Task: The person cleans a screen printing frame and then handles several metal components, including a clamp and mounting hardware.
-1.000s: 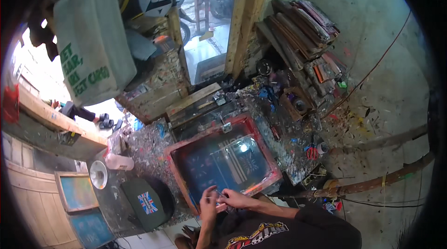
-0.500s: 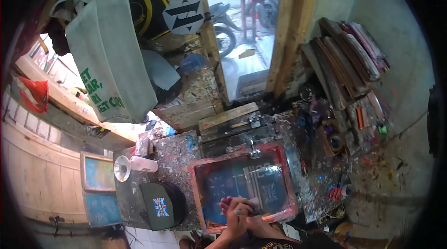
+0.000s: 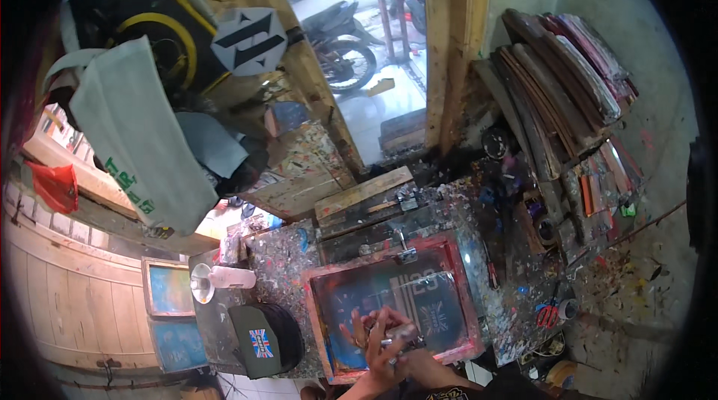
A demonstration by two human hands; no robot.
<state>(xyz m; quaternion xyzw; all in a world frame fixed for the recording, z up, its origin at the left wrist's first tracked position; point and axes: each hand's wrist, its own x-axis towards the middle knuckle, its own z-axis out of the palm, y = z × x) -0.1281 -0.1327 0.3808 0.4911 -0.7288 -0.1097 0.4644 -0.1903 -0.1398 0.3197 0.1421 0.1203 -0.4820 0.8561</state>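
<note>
Over the lower middle of a red-rimmed printing screen [image 3: 313,310], my two hands meet, one against the other. My left hand [image 3: 380,355] is in front, its fingers apart and pointing up. Behind it and partly hidden, my right hand [image 3: 404,325] reaches leftward, with outstretched fingers showing past the left hand. A small pale patch shows between the hands, too unclear to name. On the dark mesh is a pale stencil design [image 3: 428,303] with stripes and a flag shape. A metal hinge clamp [image 3: 406,253] grips the frame's far edge.
A dark green cap [image 3: 254,348] with a flag patch stands left of the screen. Beyond it are a pink bottle [image 3: 232,277] and a white roll [image 3: 201,282]. Red-handled scissors [image 3: 547,315] lie right on the paint-spattered table [image 3: 280,250]. Stacked frames [image 3: 553,93] lean at the right wall.
My hands have shifted against each other, and their fingers are spread wider. The view has turned slightly, so the bag and doorway sit further left.
</note>
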